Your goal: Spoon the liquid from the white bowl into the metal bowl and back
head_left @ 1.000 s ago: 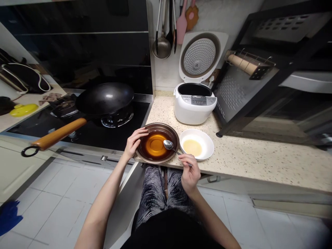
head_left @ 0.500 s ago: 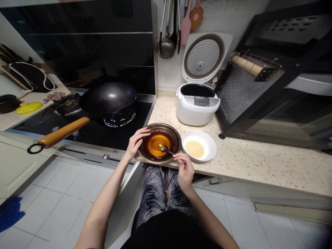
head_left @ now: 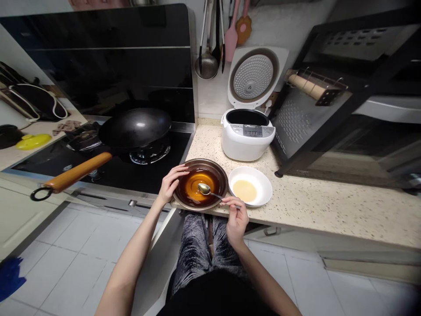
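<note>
A wide metal bowl (head_left: 223, 173) of clear amber-brown liquid sits at the counter's front edge. My left hand (head_left: 171, 182) grips its left rim, fingers reaching over the edge. Between the fingertips of my right hand (head_left: 237, 219) is the handle of a metal spoon (head_left: 204, 189). The spoon's head is over the middle of the bowl, at or just above the liquid; I cannot tell which. Close to the right of the metal bowl stands a white bowl (head_left: 265, 186) with a pale yellow liquid in it.
Behind the bowls is a white rice cooker (head_left: 248, 147) with its lid up. A black wok (head_left: 138, 127) rests on the stove at left, its wooden handle (head_left: 79, 171) jutting forward. A dark metal rack (head_left: 296, 145) stands at right. Utensils (head_left: 208, 66) hang on the wall.
The spoon's head has risen and moved slightly left, so more of the spoon shows. My right hand has shifted a little right. My left hand stays on the metal bowl's rim.
</note>
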{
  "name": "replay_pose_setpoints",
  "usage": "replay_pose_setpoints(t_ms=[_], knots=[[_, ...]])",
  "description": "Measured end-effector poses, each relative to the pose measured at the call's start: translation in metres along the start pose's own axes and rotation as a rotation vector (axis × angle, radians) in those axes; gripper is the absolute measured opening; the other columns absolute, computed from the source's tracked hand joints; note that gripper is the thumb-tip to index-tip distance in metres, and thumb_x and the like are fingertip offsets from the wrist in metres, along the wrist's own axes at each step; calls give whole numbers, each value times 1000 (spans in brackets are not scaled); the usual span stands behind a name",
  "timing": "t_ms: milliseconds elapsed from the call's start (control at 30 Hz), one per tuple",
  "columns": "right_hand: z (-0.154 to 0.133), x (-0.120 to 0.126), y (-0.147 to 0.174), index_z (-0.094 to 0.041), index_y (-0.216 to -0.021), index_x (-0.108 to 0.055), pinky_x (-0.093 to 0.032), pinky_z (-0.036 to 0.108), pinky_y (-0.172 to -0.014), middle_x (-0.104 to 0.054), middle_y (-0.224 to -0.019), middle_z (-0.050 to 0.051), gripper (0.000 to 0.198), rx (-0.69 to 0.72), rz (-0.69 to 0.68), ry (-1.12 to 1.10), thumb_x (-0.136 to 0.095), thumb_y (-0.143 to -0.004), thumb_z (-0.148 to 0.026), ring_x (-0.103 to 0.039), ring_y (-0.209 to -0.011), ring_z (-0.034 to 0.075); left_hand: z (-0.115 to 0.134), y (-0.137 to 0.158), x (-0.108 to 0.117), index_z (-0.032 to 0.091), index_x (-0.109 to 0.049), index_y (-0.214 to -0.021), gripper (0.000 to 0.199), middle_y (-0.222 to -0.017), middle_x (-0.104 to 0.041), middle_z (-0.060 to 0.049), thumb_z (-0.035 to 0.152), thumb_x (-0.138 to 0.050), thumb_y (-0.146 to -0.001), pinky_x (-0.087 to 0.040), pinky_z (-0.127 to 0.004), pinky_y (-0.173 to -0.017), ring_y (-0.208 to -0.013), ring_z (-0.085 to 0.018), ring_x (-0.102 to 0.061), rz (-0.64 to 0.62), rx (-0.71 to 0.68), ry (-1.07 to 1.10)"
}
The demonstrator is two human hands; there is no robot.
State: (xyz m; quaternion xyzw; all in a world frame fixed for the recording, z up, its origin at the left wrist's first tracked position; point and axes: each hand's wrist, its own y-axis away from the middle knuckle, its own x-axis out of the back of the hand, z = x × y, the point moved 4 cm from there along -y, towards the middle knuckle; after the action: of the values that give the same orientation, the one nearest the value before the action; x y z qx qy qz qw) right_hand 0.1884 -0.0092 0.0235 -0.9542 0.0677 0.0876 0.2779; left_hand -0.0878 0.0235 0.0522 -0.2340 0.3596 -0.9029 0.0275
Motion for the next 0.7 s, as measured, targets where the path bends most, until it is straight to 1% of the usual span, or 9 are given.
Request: replay_pose_setpoints(t_ms=[367,500,700], knots=[[-19,11,-10,-22,-92,-62,-57,32,-76,-71,-90,2,18,71,64,21,-51,-106,-23,-68,-81,15,-1,1,1,21,-75,-127,42,-138,-69,-15,42,-45,-106,-39,-61,-120,-141,-36,-54,-8,-8,5],[-25,19,-14,-22,-92,-63,-57,33,-78,-70,-90,3,18,76,104,57,-51,-106,-24,-68,-83,16,-1,1,1,21,-75,-126,43,-138,-69,-15,44,-45,-106,-40,-61,-120,-141,-37,-55,-3,-6,-1],[-28,37,-23,-22,-93,-63,-60,33,-75,-69,-91,5,17,87,202,55,-53,-105,-28,-68,-84,17,-2,1,1,21,-75,-127,43,-140,-68,-14,43,-45,-106,-39,-61,-120,-141,-37,-55,-7,-6,-8]])
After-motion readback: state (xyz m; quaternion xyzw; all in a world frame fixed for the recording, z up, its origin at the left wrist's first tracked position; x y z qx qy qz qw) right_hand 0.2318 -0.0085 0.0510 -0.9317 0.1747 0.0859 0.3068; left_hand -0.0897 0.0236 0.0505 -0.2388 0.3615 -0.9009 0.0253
